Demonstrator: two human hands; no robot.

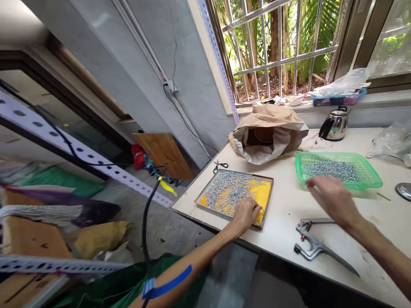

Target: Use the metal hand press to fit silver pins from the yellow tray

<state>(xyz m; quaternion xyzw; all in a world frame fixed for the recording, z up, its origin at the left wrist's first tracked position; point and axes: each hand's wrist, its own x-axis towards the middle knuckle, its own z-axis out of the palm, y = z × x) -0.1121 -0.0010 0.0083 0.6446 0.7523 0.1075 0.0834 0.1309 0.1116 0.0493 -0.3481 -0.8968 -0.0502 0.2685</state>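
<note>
Reaching over the shallow tray [262,194], your left hand [246,213] curls at its screw-like metal pieces [229,188]; whether it pinches any, you cannot tell. Your right hand [332,201], fingers bent, grip unclear, partly hides the green basket [369,172] of similar pieces. Its wrist covers part of the clamp [316,248]. Beyond, the paper bag's [279,115] inside is dark.

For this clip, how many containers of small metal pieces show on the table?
2: the shallow tray under the left hand and the green basket near the right hand. The contents of the paper bag can't be made out.
</note>
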